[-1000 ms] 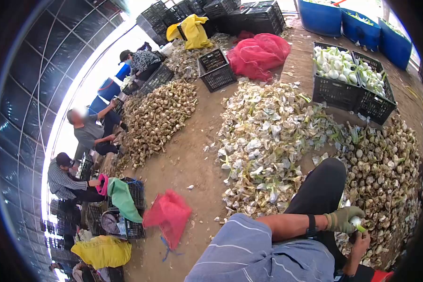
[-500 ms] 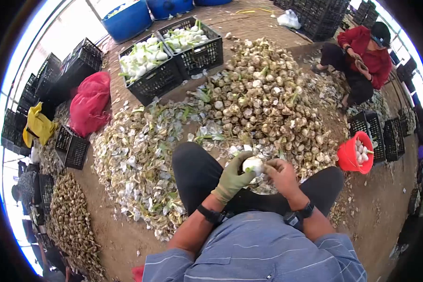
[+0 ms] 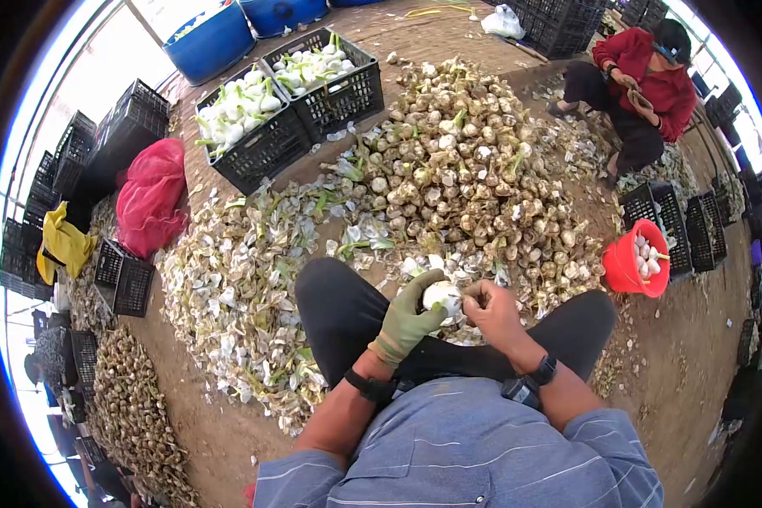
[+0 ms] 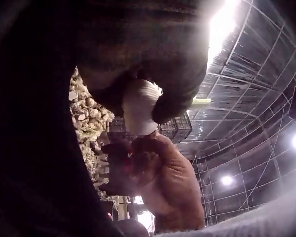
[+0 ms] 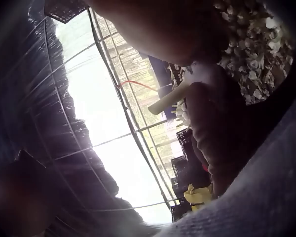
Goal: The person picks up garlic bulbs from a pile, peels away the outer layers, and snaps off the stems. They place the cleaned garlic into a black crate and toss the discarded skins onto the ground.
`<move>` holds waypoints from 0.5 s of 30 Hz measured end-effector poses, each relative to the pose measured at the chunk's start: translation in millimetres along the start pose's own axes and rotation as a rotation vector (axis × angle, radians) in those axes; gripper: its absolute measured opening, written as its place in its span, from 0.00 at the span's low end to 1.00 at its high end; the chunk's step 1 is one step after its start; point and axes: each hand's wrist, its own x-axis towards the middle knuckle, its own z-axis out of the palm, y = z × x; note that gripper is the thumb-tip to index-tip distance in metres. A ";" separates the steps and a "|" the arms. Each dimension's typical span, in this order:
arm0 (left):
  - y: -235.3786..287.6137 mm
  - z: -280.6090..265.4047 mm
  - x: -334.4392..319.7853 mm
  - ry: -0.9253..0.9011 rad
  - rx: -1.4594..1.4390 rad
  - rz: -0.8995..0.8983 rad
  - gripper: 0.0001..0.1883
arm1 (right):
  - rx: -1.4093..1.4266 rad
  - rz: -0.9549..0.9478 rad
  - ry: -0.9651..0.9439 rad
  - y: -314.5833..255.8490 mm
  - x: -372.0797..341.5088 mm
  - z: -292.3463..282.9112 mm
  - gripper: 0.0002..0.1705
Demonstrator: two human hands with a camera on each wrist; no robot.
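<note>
In the head view my gloved left hand [image 3: 405, 322] grips a white garlic bulb [image 3: 439, 295] above my lap. The bare right hand [image 3: 498, 320] pinches at the bulb's right side with thumb and curled forefinger. From the left wrist, the peeled white bulb [image 4: 139, 109] shows between the dark glove [image 4: 180, 94] and the bare right hand [image 4: 165, 173]. A pale cut stem [image 5: 168, 98] sticks out past the glove [image 5: 207, 128] in the right wrist view. Beyond my knees lies a heap of unpeeled garlic [image 3: 474, 169].
Peeled skins [image 3: 245, 296] cover the ground at left. Black crates [image 3: 267, 152] of white bulbs stand ahead, with blue tubs [image 3: 207, 42] behind. At right are a red bucket [image 3: 639, 262] of bulbs and a seated person in red [image 3: 652, 93]. A pink mesh sack [image 3: 151, 199] lies far left.
The head view has swung right from the left-side workers to the garlic heap. Both hands stay at the bulb; it has turned in the glove, its green stem end no longer facing the head camera.
</note>
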 end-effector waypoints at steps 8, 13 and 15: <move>-7.8 0.1 3.0 0.018 -0.410 -0.119 0.28 | 0.576 0.182 -0.172 -2.9 -0.6 3.0 0.08; -11.3 -4.0 3.1 -0.070 -0.706 -0.165 0.29 | 0.907 0.251 -0.196 -13.6 -8.5 -8.6 0.09; -6.9 -6.5 -0.4 -0.147 -0.829 -0.179 0.27 | 0.961 0.228 -0.219 -17.3 -12.8 -14.1 0.09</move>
